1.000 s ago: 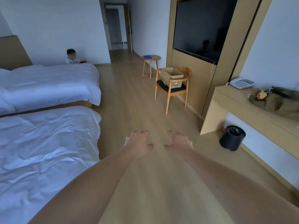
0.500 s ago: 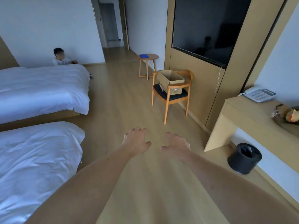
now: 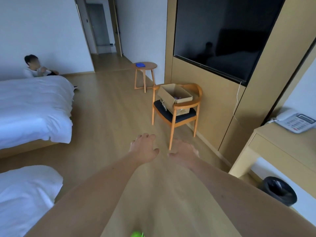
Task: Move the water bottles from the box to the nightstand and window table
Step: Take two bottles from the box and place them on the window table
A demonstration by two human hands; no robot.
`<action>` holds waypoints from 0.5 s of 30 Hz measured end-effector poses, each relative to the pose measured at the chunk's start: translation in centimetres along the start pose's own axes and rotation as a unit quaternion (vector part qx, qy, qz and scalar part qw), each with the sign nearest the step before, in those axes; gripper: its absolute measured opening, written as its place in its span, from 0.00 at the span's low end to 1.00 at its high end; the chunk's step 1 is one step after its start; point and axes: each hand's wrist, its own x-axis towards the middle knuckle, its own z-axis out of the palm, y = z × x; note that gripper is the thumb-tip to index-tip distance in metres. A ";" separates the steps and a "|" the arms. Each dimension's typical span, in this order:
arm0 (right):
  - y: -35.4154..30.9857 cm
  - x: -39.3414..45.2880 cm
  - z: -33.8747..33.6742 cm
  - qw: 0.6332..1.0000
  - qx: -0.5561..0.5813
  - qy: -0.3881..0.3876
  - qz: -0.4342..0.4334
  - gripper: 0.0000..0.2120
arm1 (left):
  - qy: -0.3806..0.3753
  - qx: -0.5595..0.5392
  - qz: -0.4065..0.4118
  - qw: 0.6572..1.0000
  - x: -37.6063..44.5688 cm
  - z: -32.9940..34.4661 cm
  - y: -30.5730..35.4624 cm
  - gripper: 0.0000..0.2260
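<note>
Both my arms reach out ahead of me over the wooden floor, my left hand (image 3: 143, 147) and right hand (image 3: 183, 153) side by side, palms down, fingers loosely curled, holding nothing. Past them, the open cardboard box (image 3: 174, 97) sits on the dark seat of a wooden armchair (image 3: 176, 117) that stands just beside the panelled wall under the television (image 3: 222, 35). Something small and coloured shows inside the box, too dim for me to tell what it is. Beyond the armchair is a round side table (image 3: 144, 65) with a blue item (image 3: 140, 65) on top. Two white beds (image 3: 34, 106) lie to my left; a telephone (image 3: 295, 122) rests on the desk (image 3: 277, 151) to my right, a black bin (image 3: 280, 190) on the floor below.
</note>
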 end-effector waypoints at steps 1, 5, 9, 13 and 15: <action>-0.7 2.4 0.0 1.000 0.000 0.007 0.009 0.26 | -0.001 -0.002 0.005 1.000 2.5 -0.3 -1.0 0.24; -3.8 11.5 -0.9 0.999 0.009 0.018 0.051 0.32 | -0.025 0.004 0.031 0.999 12.2 -2.4 -4.6 0.24; -5.9 19.8 -2.1 0.996 0.018 0.029 0.080 0.30 | -0.023 -0.001 0.043 0.999 20.8 -4.5 -7.4 0.24; -6.8 27.1 -2.6 0.994 0.023 0.026 0.103 0.29 | -0.033 -0.009 0.052 0.998 28.5 -4.7 -9.2 0.23; -6.9 31.4 -2.6 0.994 0.025 0.027 0.107 0.29 | -0.039 -0.001 0.063 0.997 32.6 -4.3 -9.8 0.24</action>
